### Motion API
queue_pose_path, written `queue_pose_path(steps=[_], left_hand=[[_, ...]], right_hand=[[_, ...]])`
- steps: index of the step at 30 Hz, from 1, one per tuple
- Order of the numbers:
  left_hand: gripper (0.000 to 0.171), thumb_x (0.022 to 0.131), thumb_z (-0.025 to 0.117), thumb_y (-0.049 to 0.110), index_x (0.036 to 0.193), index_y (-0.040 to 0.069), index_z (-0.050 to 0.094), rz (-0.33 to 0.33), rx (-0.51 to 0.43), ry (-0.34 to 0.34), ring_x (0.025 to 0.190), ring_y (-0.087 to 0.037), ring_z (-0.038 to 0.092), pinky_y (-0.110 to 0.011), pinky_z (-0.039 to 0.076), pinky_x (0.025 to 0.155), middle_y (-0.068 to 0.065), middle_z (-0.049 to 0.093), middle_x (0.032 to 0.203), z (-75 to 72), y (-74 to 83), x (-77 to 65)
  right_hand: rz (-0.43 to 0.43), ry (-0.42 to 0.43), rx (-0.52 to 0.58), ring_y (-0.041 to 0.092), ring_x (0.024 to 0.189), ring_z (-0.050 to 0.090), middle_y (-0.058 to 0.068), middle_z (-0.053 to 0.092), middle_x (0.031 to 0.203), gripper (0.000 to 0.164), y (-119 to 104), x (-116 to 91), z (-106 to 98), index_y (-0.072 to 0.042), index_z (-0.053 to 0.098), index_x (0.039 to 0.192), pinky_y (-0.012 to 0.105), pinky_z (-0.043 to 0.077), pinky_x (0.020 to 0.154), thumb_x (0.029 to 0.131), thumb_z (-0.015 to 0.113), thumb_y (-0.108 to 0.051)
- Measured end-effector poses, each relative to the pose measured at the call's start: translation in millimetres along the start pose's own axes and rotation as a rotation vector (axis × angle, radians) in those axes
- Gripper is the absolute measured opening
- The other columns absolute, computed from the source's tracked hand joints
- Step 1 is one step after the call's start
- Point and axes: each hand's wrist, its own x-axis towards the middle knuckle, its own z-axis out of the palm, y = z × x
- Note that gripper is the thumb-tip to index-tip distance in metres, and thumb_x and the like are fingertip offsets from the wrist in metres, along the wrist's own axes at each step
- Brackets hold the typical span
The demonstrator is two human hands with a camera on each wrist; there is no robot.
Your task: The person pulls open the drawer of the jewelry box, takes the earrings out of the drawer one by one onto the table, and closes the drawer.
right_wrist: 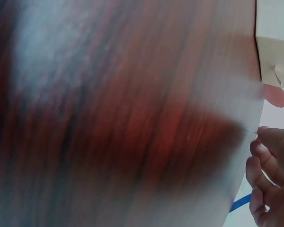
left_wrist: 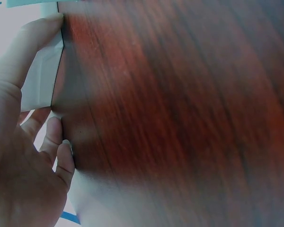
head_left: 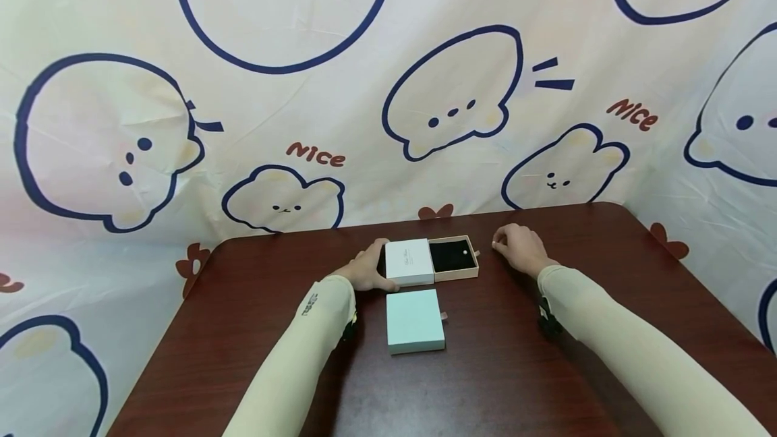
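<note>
My left hand [head_left: 366,268] grips the left end of a white drawer-style jewelry box [head_left: 408,260], thumb along its front side. The box's drawer [head_left: 456,275] is slid out to the right, showing a black pad [head_left: 450,257] with one small pale stud [head_left: 465,252] on it. In the left wrist view the thumb [left_wrist: 35,40] lies against the box's side [left_wrist: 40,75]. To the right of the drawer, my right hand [head_left: 522,248] is raised over the table. Its thumb and forefinger pinch a tiny pin-like piece [right_wrist: 252,131], mostly hidden by the fingertips.
A mint-green box [head_left: 415,321] with a small pull tab [head_left: 444,316] lies in front of the white box. Both stand on a dark red-brown wooden table [head_left: 504,376]. A cloth [head_left: 364,113] printed with cartoon animals hangs behind the table's back edge and along its sides.
</note>
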Motion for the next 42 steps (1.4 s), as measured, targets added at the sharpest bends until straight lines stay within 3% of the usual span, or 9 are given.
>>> queue_pose_path(steps=[15, 42], left_hand=[[0.106, 0.08, 0.086, 0.036, 0.159, 0.021, 0.017, 0.002, -0.003, 0.004, 0.127, -0.032, 0.049, -0.052, 0.04, 0.106, -0.012, 0.046, 0.147, 0.1, -0.5, -0.4], [0.104, 0.08, 0.086, 0.035, 0.158, 0.018, 0.019, 0.023, -0.014, 0.012, 0.126, -0.031, 0.048, -0.053, 0.039, 0.107, -0.011, 0.047, 0.146, -2.0, 2.7, -4.5]], right_hand=[[0.006, -0.069, -0.011, 0.023, 0.08, 0.061, 0.012, 0.072, 0.097, 0.013, 8, -3, -9, -0.004, 0.072, 0.102, 0.044, 0.051, 0.078, 0.098, 0.066, -0.015], [0.026, -0.087, -0.013, 0.022, 0.076, 0.059, 0.01, 0.069, 0.088, 0.011, 7, -5, -10, -0.004, 0.071, 0.101, 0.038, 0.048, 0.071, 0.098, 0.065, -0.013]])
